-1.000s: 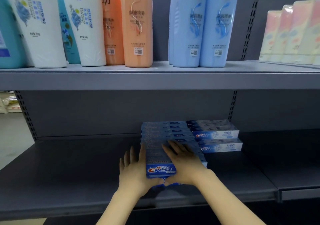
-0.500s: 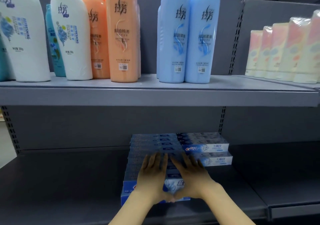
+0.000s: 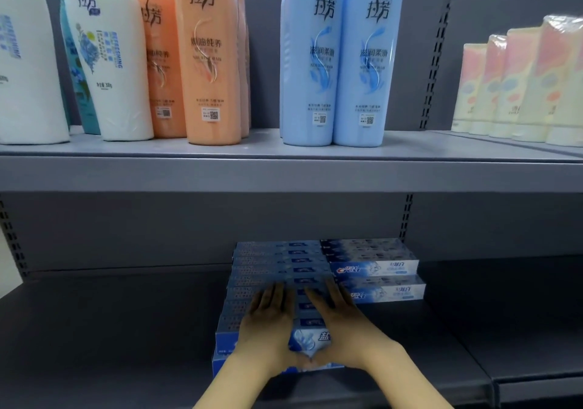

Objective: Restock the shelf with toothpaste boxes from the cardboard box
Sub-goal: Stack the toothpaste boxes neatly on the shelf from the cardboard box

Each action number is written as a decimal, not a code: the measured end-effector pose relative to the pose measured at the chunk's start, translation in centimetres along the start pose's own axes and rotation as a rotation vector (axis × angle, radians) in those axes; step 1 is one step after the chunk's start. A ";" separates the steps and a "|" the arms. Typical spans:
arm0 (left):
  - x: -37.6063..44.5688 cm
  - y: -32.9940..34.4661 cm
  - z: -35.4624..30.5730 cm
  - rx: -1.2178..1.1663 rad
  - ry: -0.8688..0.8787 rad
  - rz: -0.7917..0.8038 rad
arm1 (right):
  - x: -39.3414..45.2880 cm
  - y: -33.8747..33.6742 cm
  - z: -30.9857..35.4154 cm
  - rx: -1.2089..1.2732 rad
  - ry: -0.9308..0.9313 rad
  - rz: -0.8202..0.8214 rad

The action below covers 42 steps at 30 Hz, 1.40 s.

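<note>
**Two hands on the toothpaste boxes**

Head view: Both hands lie flat on top of a stack of blue toothpaste boxes (image 3: 268,282) on the lower shelf (image 3: 110,330). The left hand (image 3: 268,320) has its fingers straight and close together, pointing toward the back of the shelf. The right hand (image 3: 344,320) lies the same way, just beside it. The heels of the two hands almost meet at the front of the stack, and the fingers spread a little apart from each other, like a V. Neither hand curls around a box; each grip is loose and flat, pressing down on the top.

The stack sits near the middle of the lower shelf and runs from the front edge back toward the wall. The boxes lie long side across. Touching the stack on its right, near the back, is a second pile (image 3: 375,270) of toothpaste boxes, two high, with the brand name facing front.

On the upper shelf (image 3: 284,172) stand tall bottles: white ones (image 3: 107,61) on the left, orange ones (image 3: 211,61) next, then two light blue ones (image 3: 340,61). Far right stands a row of pale pink and cream tubes (image 3: 517,87).
</note>
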<state>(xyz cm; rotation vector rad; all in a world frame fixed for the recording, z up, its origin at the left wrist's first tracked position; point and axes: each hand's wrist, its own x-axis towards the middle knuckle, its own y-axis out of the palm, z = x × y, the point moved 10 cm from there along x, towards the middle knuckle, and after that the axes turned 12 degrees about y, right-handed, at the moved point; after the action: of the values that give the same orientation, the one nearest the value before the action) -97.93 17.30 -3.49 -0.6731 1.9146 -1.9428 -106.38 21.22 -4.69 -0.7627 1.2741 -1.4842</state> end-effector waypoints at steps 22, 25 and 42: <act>-0.1 0.3 0.4 0.032 0.003 -0.017 | -0.3 -0.2 0.2 -0.034 0.010 -0.004; -0.1 0.3 0.5 0.034 0.005 -0.012 | -0.3 -0.2 0.1 -0.062 0.030 0.002; -0.8 -0.3 0.9 0.009 0.009 0.045 | 0.2 -0.5 1.0 -0.289 -0.035 -0.129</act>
<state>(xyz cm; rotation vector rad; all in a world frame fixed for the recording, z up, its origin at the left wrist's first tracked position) -96.77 16.99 -3.29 -0.6140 1.9085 -1.9295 -105.68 20.69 -4.03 -1.0729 1.4538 -1.3962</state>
